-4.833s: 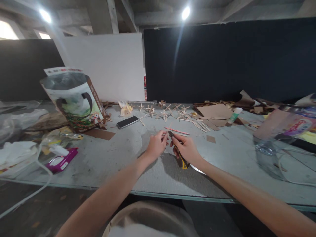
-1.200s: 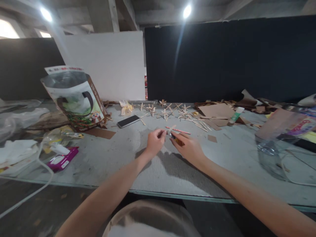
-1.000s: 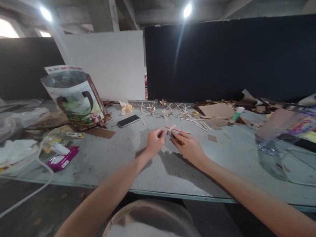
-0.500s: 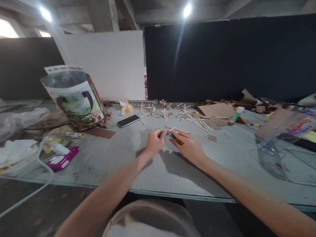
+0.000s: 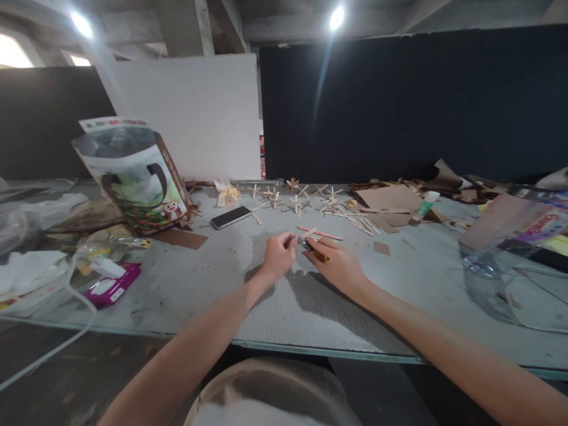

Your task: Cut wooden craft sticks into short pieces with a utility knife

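Note:
My left hand (image 5: 277,255) rests on the grey table (image 5: 213,284) with its fingers pinched on a thin wooden stick (image 5: 309,232). My right hand (image 5: 339,265) is closed round a utility knife (image 5: 313,251) with a yellow-black handle, its tip against the stick close to my left fingertips. A pink pencil (image 5: 320,234) lies just beyond both hands. Several crossed-stick pieces (image 5: 295,201) lie further back.
A phone (image 5: 230,218) lies back left of my hands, beside a tilted printed box (image 5: 135,177). Cardboard scraps (image 5: 390,204) and a glue tube (image 5: 423,207) sit at the back right. A clear plastic container (image 5: 510,254) stands right. A pink packet (image 5: 113,287) and bags lie left.
Since several seconds ago my right hand has shifted so the knife handle no longer hangs below it. Over the last second both hands stay almost still at the stick.

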Tool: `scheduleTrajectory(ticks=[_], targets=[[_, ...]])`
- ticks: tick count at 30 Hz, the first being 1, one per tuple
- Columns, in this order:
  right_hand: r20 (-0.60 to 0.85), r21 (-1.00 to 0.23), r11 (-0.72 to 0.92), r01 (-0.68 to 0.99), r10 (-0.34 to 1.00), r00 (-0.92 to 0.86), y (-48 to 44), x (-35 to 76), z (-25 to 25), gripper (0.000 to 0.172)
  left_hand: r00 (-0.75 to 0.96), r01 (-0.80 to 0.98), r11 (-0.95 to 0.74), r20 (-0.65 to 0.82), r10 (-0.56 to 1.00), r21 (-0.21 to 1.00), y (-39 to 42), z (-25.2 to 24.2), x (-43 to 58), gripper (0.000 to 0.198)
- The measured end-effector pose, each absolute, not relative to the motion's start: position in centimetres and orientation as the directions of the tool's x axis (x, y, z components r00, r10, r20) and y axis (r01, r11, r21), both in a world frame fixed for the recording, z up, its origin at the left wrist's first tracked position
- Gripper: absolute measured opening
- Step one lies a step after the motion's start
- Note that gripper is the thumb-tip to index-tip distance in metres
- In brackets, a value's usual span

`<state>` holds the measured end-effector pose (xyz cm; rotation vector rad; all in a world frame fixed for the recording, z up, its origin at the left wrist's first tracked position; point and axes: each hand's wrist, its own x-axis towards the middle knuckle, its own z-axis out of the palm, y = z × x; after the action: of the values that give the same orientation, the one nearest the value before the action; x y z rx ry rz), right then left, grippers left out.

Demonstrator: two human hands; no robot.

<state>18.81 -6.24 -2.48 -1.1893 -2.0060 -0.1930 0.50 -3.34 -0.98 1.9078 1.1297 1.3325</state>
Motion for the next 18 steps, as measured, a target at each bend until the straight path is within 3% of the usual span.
scheduleTrajectory(ticks=[8,14,18], targets=[[0.731,-0.248,0.568,0.785,0.641,-0.233,-5.9,19.19,-2.15,0.032,0.157,0.301,-0.475,0.449,0.88,0.827,-3.35,-0.91,0.55,0.028],[0.652,-0.278,0.579,0.767,0.7,-0.292,-6.38,18.71,-2.24,0.036,0.152,0.319,-0.493,0.469,0.87,0.81,-3.37,-0.92,0.52,0.03],[0.672,-0.301,0.548,0.78,0.702,-0.234,-6.15,18.88,-2.02,0.035,0.146,0.308,-0.487,0.465,0.873,0.817,-3.34,-0.93,0.59,0.029]])
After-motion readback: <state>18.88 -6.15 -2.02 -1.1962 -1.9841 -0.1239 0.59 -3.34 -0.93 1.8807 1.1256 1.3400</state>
